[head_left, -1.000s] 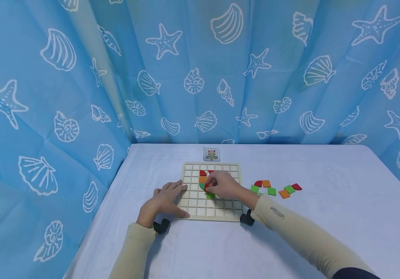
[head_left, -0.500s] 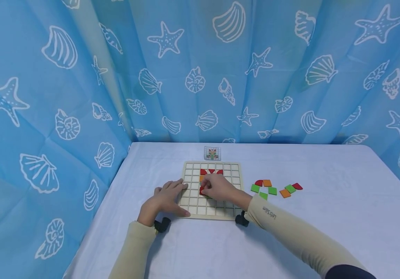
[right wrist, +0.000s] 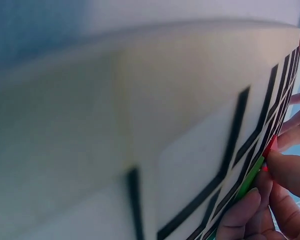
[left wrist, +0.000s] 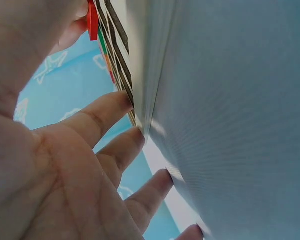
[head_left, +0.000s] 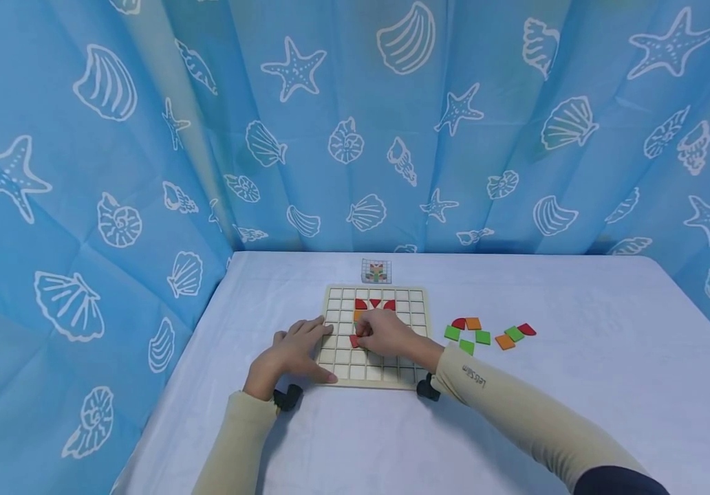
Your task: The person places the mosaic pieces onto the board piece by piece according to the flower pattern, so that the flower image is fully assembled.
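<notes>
A pale wooden grid board [head_left: 342, 373] lies on the table. My right hand [head_left: 386, 331] is over its middle, pinching a small red tile [head_left: 354, 340] between thumb and fingers. In the left wrist view that red tile [left wrist: 93, 21] stands tilted at the board's surface. A green tile [right wrist: 250, 178] lies in the grid beside the right fingertips. My left hand [head_left: 293, 353] rests at the board's left edge, fingers spread, thumb at the near-left corner. Red tiles [head_left: 390, 304] sit along an upper row, with an orange tile [head_left: 358, 315] below; the hand hides part of the pattern.
Loose green tiles [head_left: 482, 337], orange tiles [head_left: 505, 342] and red tiles [head_left: 526, 329] lie on the white cloth right of the board. A small pattern card [head_left: 376, 271] lies behind the board. A blue shell-print curtain [head_left: 342, 206] hangs at the table's far edge.
My right hand has moved a little left with the red tile, which now shows left of the fingertips, uncovering red tiles in the upper row. The left hand has stayed at the board's edge.
</notes>
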`<state>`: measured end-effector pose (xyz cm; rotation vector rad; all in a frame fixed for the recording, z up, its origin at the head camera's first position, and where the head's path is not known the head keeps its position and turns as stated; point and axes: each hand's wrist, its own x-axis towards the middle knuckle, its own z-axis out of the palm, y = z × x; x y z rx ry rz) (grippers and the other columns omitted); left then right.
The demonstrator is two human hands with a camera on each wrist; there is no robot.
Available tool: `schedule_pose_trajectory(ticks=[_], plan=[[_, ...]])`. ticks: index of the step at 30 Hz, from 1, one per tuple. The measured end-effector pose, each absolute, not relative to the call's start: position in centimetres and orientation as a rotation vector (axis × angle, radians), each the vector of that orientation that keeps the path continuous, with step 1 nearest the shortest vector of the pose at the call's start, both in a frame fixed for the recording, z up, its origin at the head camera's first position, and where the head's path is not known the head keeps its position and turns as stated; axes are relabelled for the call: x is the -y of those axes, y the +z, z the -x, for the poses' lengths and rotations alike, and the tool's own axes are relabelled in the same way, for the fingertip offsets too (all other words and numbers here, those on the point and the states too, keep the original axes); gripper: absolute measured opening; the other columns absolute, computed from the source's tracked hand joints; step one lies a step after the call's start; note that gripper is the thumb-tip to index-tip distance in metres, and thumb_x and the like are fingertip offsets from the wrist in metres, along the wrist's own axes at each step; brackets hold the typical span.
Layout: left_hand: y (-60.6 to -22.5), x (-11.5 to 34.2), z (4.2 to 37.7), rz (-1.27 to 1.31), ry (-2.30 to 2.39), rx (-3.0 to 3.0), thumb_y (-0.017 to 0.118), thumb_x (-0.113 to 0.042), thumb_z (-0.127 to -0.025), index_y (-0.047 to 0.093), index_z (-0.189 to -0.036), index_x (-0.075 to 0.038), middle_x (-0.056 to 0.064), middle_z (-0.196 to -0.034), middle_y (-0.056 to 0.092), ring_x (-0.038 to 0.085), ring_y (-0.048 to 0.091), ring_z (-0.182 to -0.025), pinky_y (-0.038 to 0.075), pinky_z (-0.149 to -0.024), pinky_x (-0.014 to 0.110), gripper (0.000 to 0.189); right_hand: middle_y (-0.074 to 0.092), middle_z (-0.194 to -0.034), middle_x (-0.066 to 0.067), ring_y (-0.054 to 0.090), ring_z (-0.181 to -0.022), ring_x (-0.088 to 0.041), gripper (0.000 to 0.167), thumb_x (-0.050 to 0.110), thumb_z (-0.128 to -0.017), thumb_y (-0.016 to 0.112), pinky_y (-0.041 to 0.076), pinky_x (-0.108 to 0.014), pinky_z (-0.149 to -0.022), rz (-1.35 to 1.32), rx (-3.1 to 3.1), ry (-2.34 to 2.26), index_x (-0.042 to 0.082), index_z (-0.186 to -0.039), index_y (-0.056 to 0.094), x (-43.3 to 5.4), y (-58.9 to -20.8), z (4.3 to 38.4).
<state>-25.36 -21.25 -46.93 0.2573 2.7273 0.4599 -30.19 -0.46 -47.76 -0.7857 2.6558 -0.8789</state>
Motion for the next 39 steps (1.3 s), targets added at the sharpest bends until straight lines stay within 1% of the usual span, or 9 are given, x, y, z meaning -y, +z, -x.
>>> schedule_pose_trajectory(ticks=[3, 7, 12, 16, 19, 23, 30, 39], plan=[[-47.03, 21.28, 25.44, -0.254, 0.46, -2.731, 0.085, -0.053, -0.07, 0.04, -0.152, -0.022, 0.003, -0.164, 0.026, 0.033, 0.022, -0.15, 0.024, -0.114, 0.064, 0.098, 0.064, -0.08, 0.003, 0.056, -0.074, -0.01, 0.008, 0.011, -0.088, 0.073, 0.049, -0.027, -0.069, 0.763, -2.653, -0.86, 0.011, -0.096, 0.069, 0.56, -47.66, 30.18], [-47.15, 21.31, 25.5, -0.252, 0.456, -2.728, 0.084, -0.054, -0.07, 0.039, -0.152, -0.023, 0.003, -0.164, 0.026, 0.033, 0.022, -0.15, 0.023, -0.114, 0.064, 0.099, 0.064, -0.081, 0.004, 0.056, -0.074, -0.011, 0.015, 0.015, -0.088, 0.075, 0.049, -0.028, -0.071, 0.765, -2.652, -0.821, 0.013, -0.102, 0.071, 0.73, -47.56, 30.16], [-47.25, 21.36, 25.51, -0.253, 0.456, -2.727, 0.084, -0.055, -0.07, 0.039, -0.152, -0.023, 0.002, -0.164, 0.025, 0.033, 0.021, -0.15, 0.023, -0.114, 0.064, 0.099, 0.063, -0.084, 0.004, 0.055, -0.078, -0.011, 0.017, 0.018, -0.086, 0.077, 0.05, -0.029, -0.073, 0.802, -2.671, -0.784, 0.015, -0.102, 0.072, 0.82, -47.57, 30.24], [-47.18, 21.38, 25.53, -0.243, 0.452, -2.728, 0.084, -0.054, -0.07, 0.039, -0.152, -0.023, 0.002, -0.165, 0.025, 0.032, 0.021, -0.15, 0.023, -0.115, 0.064, 0.099, 0.068, -0.094, 0.004, 0.059, -0.086, -0.011, 0.023, 0.015, -0.086, 0.077, 0.053, -0.031, -0.081, 0.858, -2.638, -0.765, 0.016, -0.109, 0.073, 0.85, -47.43, 30.39], [-47.1, 21.36, 25.55, -0.241, 0.45, -2.723, 0.084, -0.054, -0.07, 0.038, -0.152, -0.023, 0.003, -0.165, 0.024, 0.033, 0.02, -0.15, 0.022, -0.115, 0.065, 0.099, 0.07, -0.101, 0.004, 0.061, -0.09, -0.01, 0.024, 0.013, -0.087, 0.076, 0.054, -0.032, -0.085, 0.912, -2.601, -0.737, 0.016, -0.11, 0.074, 0.88, -47.45, 30.52], [-47.17, 21.36, 25.55, -0.246, 0.445, -2.726, 0.084, -0.054, -0.07, 0.038, -0.152, -0.023, 0.002, -0.165, 0.024, 0.032, 0.02, -0.15, 0.022, -0.115, 0.065, 0.099, 0.069, -0.095, 0.005, 0.06, -0.086, -0.009, 0.019, 0.015, -0.087, 0.076, 0.053, -0.03, -0.082, 0.917, -2.603, -0.705, 0.015, -0.106, 0.074, 0.96, -47.58, 30.57], [-47.25, 21.31, 25.54, -0.253, 0.438, -2.731, 0.084, -0.054, -0.07, 0.038, -0.152, -0.023, 0.003, -0.165, 0.025, 0.032, 0.021, -0.15, 0.023, -0.114, 0.064, 0.099, 0.064, -0.085, 0.005, 0.057, -0.079, -0.011, 0.019, 0.019, -0.084, 0.079, 0.051, -0.028, -0.075, 0.827, -2.612, -0.743, 0.013, -0.1, 0.07, 0.98, -47.35, 30.35], [-47.31, 21.35, 25.58, -0.244, 0.455, -2.723, 0.085, -0.053, -0.07, 0.038, -0.152, -0.023, 0.002, -0.165, 0.024, 0.033, 0.02, -0.15, 0.022, -0.115, 0.064, 0.099, 0.065, -0.084, 0.004, 0.058, -0.078, -0.01, 0.016, 0.017, -0.084, 0.078, 0.052, -0.028, -0.074, 0.784, -2.618, -0.781, 0.011, -0.096, 0.069, 1.06, -47.12, 30.15]])
